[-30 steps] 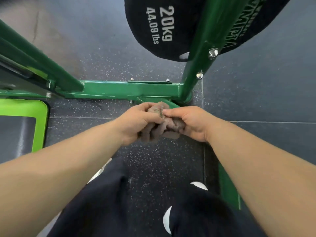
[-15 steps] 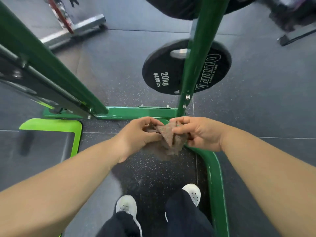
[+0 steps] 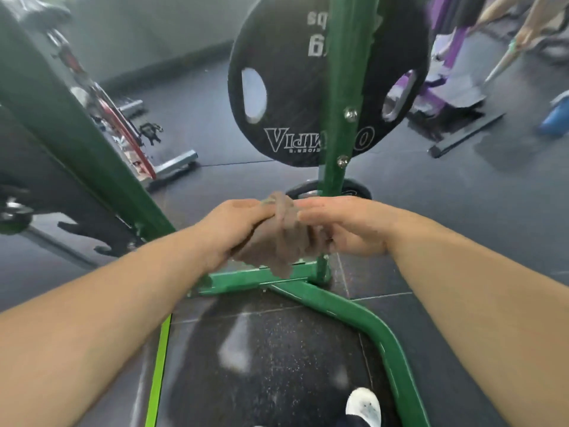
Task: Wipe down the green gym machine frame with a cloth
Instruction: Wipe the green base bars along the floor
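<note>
**Cloth held between both hands in front of the green frame**

Cloth point(image 3: 284, 238), brownish and crumpled, sits near the centre of the head view, bunched between the person's two hands. The left hand point(image 3: 237, 229) comes in from 8 o'clock and grips the cloth's left side, its fingers point(image 3: 258, 211) curled over the top of the fabric. The right hand point(image 3: 345, 226) comes in from 4 o'clock and holds the right side, with fingers curled round the bunched fabric; motion blur hides the exact pinch. A loose tail of cloth hangs below the hands, in front of the frame's base bar.

The green gym machine frame point(image 3: 348, 124) surrounds the hands. Its upright post rises toward 12 o'clock just behind the cloth, carrying two silver bolts point(image 3: 350, 114). A slanted green beam runs off toward 10 o'clock. A low base bar crosses under the hands, and a curved green tube sweeps from it toward 5 o'clock along the floor point(image 3: 215, 112), which is dark rubber.

A black weight plate point(image 3: 277, 97) with white lettering hangs behind the upright post at 12 o'clock. A second, smaller plate point(image 3: 303, 189) shows behind the post, just above the hands. At 6 o'clock a white shoe point(image 3: 363, 405) stands on the speckled mat. A bright green strip point(image 3: 158, 365) runs at 7 o'clock. Other gym equipment sits blurred at 10 and 2 o'clock.
</note>
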{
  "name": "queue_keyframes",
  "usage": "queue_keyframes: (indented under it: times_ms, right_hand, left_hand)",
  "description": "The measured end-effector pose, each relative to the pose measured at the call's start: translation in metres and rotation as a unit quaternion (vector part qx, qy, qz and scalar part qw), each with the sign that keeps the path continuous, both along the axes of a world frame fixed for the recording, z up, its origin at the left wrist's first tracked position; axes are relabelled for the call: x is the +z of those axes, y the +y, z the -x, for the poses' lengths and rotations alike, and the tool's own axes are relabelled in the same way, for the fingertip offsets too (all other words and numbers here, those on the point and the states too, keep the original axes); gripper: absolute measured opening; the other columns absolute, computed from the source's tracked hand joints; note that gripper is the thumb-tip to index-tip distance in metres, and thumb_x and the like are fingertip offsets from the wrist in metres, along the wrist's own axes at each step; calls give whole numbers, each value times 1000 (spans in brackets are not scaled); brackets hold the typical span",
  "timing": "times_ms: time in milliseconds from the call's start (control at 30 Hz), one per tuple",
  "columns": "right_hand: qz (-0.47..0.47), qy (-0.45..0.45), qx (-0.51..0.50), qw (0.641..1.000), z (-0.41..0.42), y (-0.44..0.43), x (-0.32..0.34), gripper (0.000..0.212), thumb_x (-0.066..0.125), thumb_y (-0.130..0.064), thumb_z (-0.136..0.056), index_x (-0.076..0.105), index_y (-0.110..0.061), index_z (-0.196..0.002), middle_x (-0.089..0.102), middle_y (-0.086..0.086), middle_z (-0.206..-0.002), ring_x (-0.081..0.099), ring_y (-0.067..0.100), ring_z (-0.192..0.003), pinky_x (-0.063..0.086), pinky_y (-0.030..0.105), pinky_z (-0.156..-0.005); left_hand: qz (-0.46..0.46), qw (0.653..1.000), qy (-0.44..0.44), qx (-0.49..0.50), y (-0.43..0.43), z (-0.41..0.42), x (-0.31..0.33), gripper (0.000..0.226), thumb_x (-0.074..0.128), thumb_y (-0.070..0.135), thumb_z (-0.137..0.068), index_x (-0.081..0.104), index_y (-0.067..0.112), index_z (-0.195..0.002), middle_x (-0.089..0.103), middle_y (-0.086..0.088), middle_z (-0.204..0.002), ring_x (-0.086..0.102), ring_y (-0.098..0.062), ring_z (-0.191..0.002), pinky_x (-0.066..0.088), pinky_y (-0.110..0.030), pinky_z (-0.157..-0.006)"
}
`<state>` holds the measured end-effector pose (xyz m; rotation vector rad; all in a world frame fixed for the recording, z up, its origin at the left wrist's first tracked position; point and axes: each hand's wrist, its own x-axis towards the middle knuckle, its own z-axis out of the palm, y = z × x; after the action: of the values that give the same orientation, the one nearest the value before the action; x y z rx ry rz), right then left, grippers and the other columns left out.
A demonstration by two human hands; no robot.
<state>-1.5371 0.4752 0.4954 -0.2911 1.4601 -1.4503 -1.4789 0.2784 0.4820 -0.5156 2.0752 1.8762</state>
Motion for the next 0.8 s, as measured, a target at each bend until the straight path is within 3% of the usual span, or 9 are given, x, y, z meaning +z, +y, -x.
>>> queue_keyframes:
  times_ms: [67,167,300,400,500,600,700,733,800]
  right_hand:
    - [-8,9,-10,1000,4,6,31,56,71,-26,-82,56,-7,-133,62,8,-122,58,19,-107,52,29,-87]
    - [-72,72,-12,995,11,11,69,49,73,-33,-68,64,-22,-115,69,-5,-103,63,10,-94,46,25,-79]
    - [-98,129,-41,986,23,13,104,8,63,-20,-94,61,-13,-92,68,1,-75,62,13,-71,43,21,-63]
    - [-104,103,-71,987,33,22,116,49,43,-55,-100,62,-10,-96,67,0,-69,64,12,-67,51,26,-68]
    - [-60,13,-4,998,38,40,121,64,50,-73,-82,60,-23,-120,70,11,-112,69,22,-101,54,35,-89]
    - [-30,28,48,998,39,52,130,50,68,-45,-76,63,-21,-120,65,7,-115,62,17,-101,45,28,-89]
    - [-51,57,58,995,34,46,135,42,70,-27,-82,66,-10,-120,68,8,-114,61,18,-102,45,33,-100]
    - [-61,68,47,995,29,41,137,33,67,-24,-89,68,-8,-118,71,9,-111,64,18,-99,52,34,-96]
    - [-55,57,-10,997,20,29,141,22,57,-25,-100,71,-9,-99,74,8,-92,69,18,-80,61,31,-70]
  left_hand:
    - [17,1000,10,1,3,3,33,36,68,38,-89,74,7,-106,76,-12,-101,71,-28,-93,56,-47,-90]
    - [55,998,26,14,13,10,78,32,67,39,-91,74,10,-101,76,-8,-95,72,-24,-87,59,-41,-82]
    - [106,993,-34,39,32,18,131,30,59,42,-96,65,12,-94,74,-11,-86,71,-29,-82,59,-42,-81]
    - [67,994,-64,54,47,20,152,29,56,40,-98,65,12,-96,74,-8,-73,72,-26,-70,59,-33,-62]
    - [-22,995,-59,76,62,17,162,46,49,49,-98,67,8,-109,76,-11,-90,73,-24,-73,55,-28,-61]
    - [-78,985,-21,149,74,8,169,29,40,31,-97,62,12,-96,67,-13,-86,65,-25,-71,50,-29,-70]
    - [-75,977,-74,183,77,-9,173,29,36,30,-96,54,15,-79,59,-8,-68,57,-21,-55,46,-25,-59]
    - [-78,977,-80,180,77,-17,175,33,39,35,-97,56,13,-80,61,-8,-70,58,-21,-58,47,-27,-61]
    - [-63,984,-75,146,73,-31,179,36,50,41,-95,65,8,-94,72,-11,-88,66,-26,-75,53,-34,-73]
